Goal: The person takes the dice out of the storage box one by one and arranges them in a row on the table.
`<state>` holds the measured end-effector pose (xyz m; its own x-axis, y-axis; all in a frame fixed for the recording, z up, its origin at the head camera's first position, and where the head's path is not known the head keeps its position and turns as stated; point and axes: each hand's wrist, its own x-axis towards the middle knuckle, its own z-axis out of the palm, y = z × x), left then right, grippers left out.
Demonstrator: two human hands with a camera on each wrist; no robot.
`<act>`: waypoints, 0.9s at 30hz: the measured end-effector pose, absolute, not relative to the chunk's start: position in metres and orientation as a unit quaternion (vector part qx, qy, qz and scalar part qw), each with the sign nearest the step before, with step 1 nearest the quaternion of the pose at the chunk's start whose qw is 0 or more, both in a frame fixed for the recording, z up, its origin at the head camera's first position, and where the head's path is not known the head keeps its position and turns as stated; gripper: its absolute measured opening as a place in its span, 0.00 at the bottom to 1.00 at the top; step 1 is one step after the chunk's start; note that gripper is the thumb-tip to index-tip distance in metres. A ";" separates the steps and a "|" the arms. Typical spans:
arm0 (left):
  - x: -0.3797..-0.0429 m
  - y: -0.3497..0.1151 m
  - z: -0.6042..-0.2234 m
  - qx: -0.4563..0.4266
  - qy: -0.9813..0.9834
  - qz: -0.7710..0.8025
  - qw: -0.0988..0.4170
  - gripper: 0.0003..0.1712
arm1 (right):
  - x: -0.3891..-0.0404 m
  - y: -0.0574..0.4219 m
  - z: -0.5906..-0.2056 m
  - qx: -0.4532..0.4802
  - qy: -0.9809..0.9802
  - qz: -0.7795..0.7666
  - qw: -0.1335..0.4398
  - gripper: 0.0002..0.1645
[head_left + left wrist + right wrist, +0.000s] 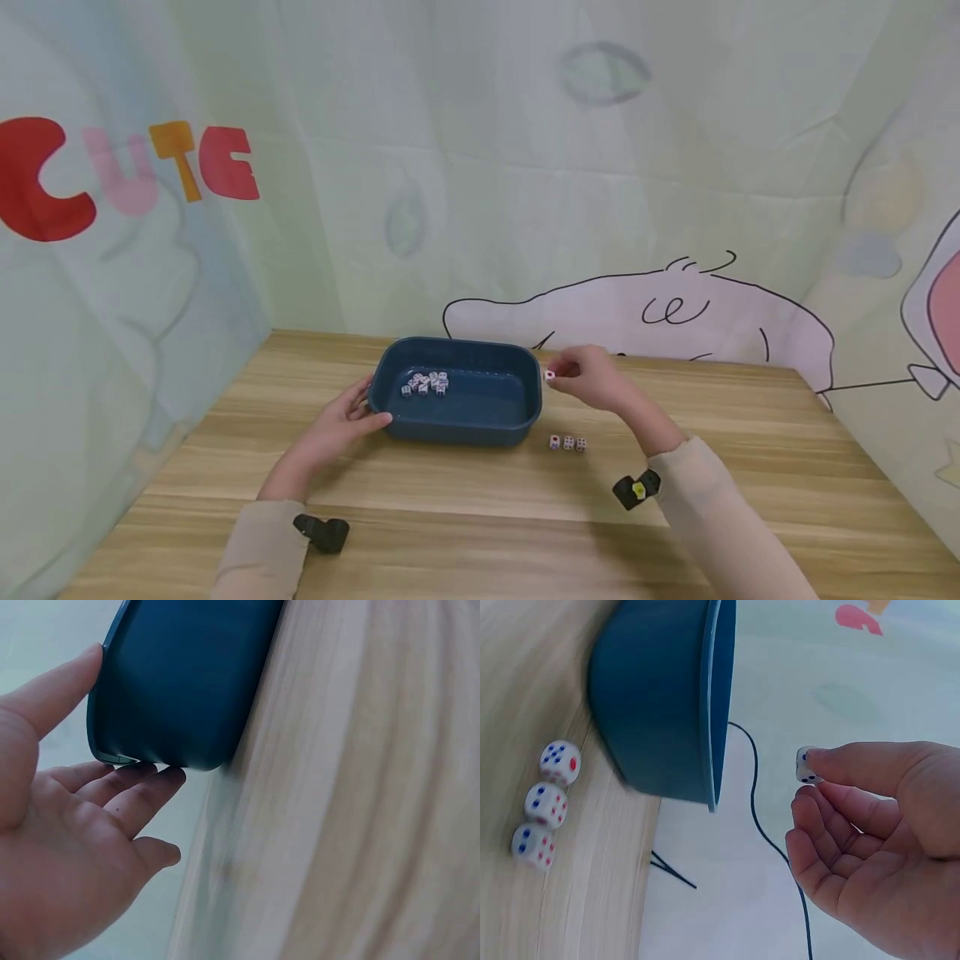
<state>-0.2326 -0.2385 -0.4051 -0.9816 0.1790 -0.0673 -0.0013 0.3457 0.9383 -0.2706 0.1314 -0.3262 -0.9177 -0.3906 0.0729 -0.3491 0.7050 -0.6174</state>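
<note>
The head view alone shows inside the blue tub [457, 432]: a clump of small dice [425, 383] lies on its floor, toward the left end. The tub stands on the wooden bench [450, 525]. Of the two hands, the left hand [341, 423] grips its left end, thumb on the rim; the left wrist view adds that the little finger stands free of the wall. The right hand [591, 379], nearly closed, pinches one white die [550, 377] just outside the right rim. From the head that die shows a red spot; the right wrist view shows blue or dark dots instead. Three dice [568, 443] sit in a row on the bench near the tub's right near corner; the right wrist view reveals five blue dots on one's side.
</note>
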 end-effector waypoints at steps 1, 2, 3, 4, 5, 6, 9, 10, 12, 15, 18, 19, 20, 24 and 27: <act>-0.233 -0.239 -0.405 0.054 0.816 0.570 0.080 0.49 | -0.269 0.134 -0.327 -0.201 0.922 -0.330 0.032 0.06; -0.233 -0.239 -0.405 0.054 0.816 0.569 0.080 0.49 | -0.268 0.138 -0.327 -0.203 0.921 -0.330 0.031 0.06; -0.233 -0.239 -0.405 0.054 0.817 0.568 0.080 0.49 | -0.267 0.141 -0.328 -0.203 0.921 -0.331 0.030 0.06; -0.233 -0.239 -0.405 0.054 0.817 0.568 0.080 0.49 | -0.265 0.144 -0.328 -0.202 0.920 -0.333 0.029 0.05; -0.233 -0.239 -0.405 0.054 0.818 0.568 0.080 0.49 | -0.264 0.147 -0.329 -0.203 0.920 -0.333 0.027 0.05; -0.232 -0.239 -0.405 0.054 0.818 0.567 0.079 0.49 | -0.263 0.151 -0.330 -0.206 0.920 -0.332 0.024 0.05; -0.232 -0.239 -0.404 0.056 0.818 0.567 0.079 0.49 | -0.260 0.161 -0.332 -0.205 0.923 -0.326 0.019 0.04; -0.232 -0.239 -0.404 0.057 0.819 0.565 0.079 0.49 | -0.259 0.165 -0.333 -0.204 0.924 -0.322 0.018 0.04; -0.232 -0.239 -0.404 0.058 0.820 0.565 0.079 0.49 | -0.257 0.170 -0.336 -0.201 0.927 -0.317 0.020 0.04; -0.232 -0.238 -0.404 0.058 0.821 0.563 0.079 0.49 | -0.254 0.178 -0.339 -0.191 0.929 -0.315 0.027 0.05; -0.231 -0.238 -0.404 0.058 0.823 0.560 0.079 0.49 | -0.250 0.184 -0.343 -0.188 0.930 -0.315 0.031 0.06; -0.231 -0.238 -0.404 0.058 0.824 0.558 0.079 0.49 | -0.249 0.186 -0.344 -0.187 0.930 -0.315 0.032 0.05; -0.231 -0.238 -0.404 0.059 0.825 0.557 0.079 0.49 | -0.248 0.187 -0.346 -0.187 0.930 -0.315 0.032 0.05; -0.232 -0.239 -0.404 0.063 0.825 0.556 0.080 0.49 | -0.246 0.193 -0.355 -0.180 0.931 -0.316 0.038 0.04; -0.232 -0.239 -0.405 0.064 0.823 0.558 0.083 0.49 | -0.244 0.195 -0.362 -0.174 0.929 -0.323 0.044 0.04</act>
